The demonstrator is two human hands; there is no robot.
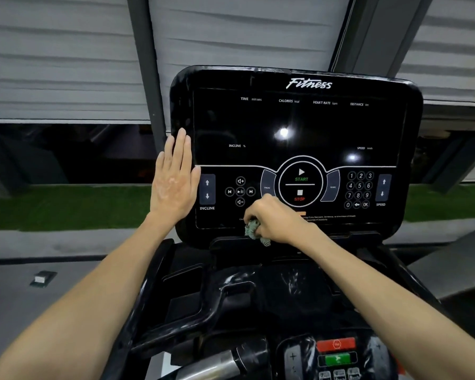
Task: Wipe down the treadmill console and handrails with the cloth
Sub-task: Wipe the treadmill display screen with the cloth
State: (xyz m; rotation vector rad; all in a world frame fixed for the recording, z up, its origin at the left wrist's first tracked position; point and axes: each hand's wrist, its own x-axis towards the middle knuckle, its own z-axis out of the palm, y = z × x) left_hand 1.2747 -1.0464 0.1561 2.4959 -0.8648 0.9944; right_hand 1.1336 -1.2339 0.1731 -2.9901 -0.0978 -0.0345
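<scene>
The black treadmill console stands upright ahead of me, with a dark screen and white button markings. My left hand lies flat with fingers together against the console's left edge, beside the INCLINE buttons. My right hand is closed around a bunched greenish patterned cloth, pressed on the console's lower edge just below the STOP button. A black curved handrail runs below the console, and a silver grip shows at the bottom.
A lower control pad with a red stop button and a green button sits at the bottom right. Black tray recesses lie under the console. Grey blinds, a green strip and grey floor lie beyond.
</scene>
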